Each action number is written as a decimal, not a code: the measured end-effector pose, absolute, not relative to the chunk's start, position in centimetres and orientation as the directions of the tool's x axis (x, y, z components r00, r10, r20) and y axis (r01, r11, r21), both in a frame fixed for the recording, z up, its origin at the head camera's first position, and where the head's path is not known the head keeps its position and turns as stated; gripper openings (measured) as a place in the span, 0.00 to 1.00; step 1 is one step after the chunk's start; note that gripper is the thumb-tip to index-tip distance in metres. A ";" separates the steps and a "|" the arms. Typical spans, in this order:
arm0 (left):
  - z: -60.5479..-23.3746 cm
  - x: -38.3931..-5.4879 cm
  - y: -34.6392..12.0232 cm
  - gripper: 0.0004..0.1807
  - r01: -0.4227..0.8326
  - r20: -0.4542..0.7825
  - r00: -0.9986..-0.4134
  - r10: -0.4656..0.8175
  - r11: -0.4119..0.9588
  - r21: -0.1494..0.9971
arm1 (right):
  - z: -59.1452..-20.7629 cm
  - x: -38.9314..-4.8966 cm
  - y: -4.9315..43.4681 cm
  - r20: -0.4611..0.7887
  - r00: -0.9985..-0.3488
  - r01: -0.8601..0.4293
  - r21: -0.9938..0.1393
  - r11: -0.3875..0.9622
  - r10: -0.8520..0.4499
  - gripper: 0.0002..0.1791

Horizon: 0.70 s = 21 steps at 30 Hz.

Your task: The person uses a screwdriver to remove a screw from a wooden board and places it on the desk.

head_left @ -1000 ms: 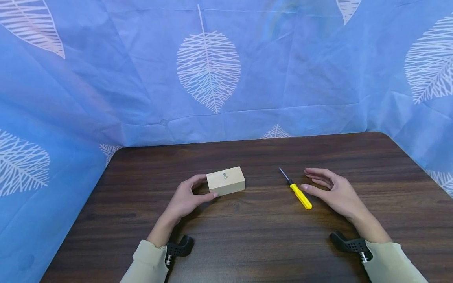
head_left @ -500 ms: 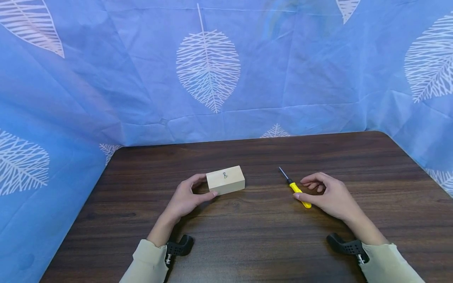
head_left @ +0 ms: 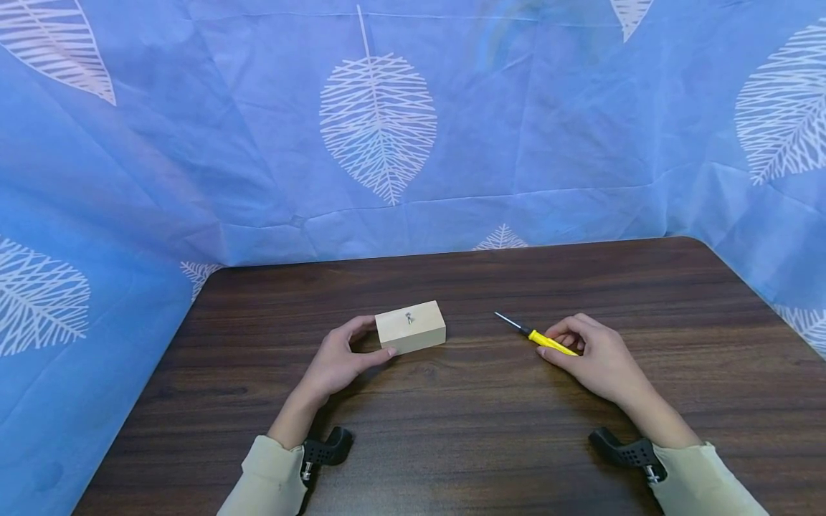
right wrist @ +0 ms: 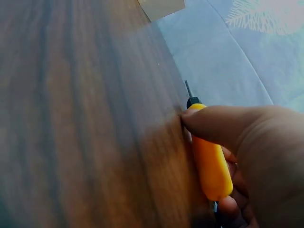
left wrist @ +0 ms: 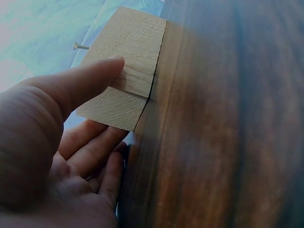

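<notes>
On the table a pale wooden block point(head_left: 416, 337) lies left of centre, with a small screw point(head_left: 409, 317) standing up from its top face. My left hand point(head_left: 334, 364) grips the block's left end, thumb along the near side and fingers behind. The left wrist view shows the screw point(left wrist: 81, 46) sticking out with its thread exposed. To the right, my right hand point(head_left: 596, 358) pinches a yellow-handled screwdriver point(head_left: 548, 342) between thumb and fingers. Its shaft points left toward the block. In the right wrist view the thumb crosses the yellow handle point(right wrist: 211, 166) near its black collar.
Both things are on a dark brown wooden table point(head_left: 452, 430). Blue cloth point(head_left: 258, 129) with white leaf prints hangs behind its far edge and along the sides. Black wrist mounts point(head_left: 328, 448) sit at both sleeves.
My right hand has moved left onto the screwdriver, closed thumb and fingers on its handle, and turned it so the tip points further left. The left hand and block stay put.
</notes>
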<state>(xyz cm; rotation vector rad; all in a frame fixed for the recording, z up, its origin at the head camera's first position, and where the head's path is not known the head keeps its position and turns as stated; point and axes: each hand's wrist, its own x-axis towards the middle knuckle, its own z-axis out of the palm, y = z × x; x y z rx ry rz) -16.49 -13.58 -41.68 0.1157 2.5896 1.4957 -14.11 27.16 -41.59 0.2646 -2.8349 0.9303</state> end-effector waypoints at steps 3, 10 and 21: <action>-41.7 -16.5 -13.6 0.35 -0.007 -0.089 -0.986 0.140 0.501 0.865 | -41.7 -14.1 27.2 0.206 -0.971 -0.220 -0.561 0.798 -0.122 0.09; -41.8 -16.6 -13.7 0.35 -0.001 -0.084 -0.986 0.144 0.499 0.867 | -41.8 -14.1 27.2 0.200 -0.974 -0.202 -0.556 0.807 -0.106 0.08; -41.8 -16.5 -13.6 0.35 0.002 -0.081 -0.986 0.145 0.496 0.868 | -41.7 -14.1 27.3 0.159 -0.986 -0.144 -0.624 0.768 -0.055 0.15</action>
